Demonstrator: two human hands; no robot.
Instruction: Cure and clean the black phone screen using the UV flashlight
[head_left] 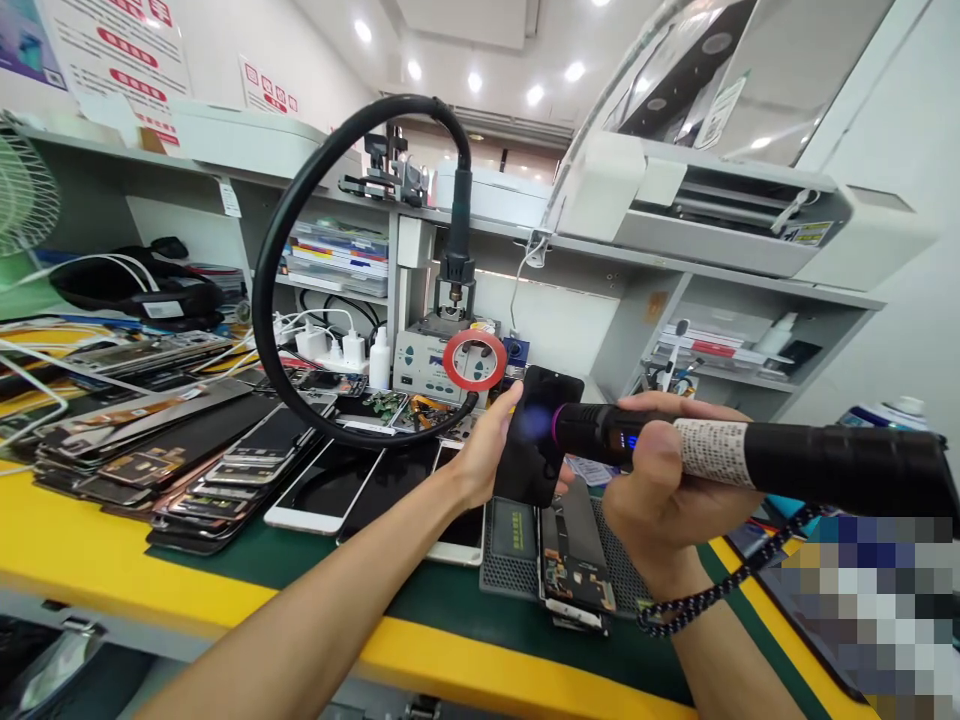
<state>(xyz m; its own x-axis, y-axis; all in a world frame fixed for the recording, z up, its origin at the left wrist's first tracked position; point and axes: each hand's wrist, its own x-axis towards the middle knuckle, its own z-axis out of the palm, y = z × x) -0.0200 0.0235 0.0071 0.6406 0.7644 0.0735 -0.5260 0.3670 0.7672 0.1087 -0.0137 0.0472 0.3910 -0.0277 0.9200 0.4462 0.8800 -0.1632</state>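
Observation:
My left hand grips a black phone screen by its edge, tilted up above the bench. My right hand is wrapped round a black flashlight with a white label and a braided wrist cord. The flashlight's head is close to the dark glass, and a violet-blue glow shows there. Below the hands, a detached screen assembly with exposed flex parts lies on a grey perforated mat. White-framed phones lie left of my forearm.
Stacks of phone screens cover the bench's left side. A black flexible hose arches up near a control box and a red tape roll. A white machine stands on the right shelf. A fan is far left.

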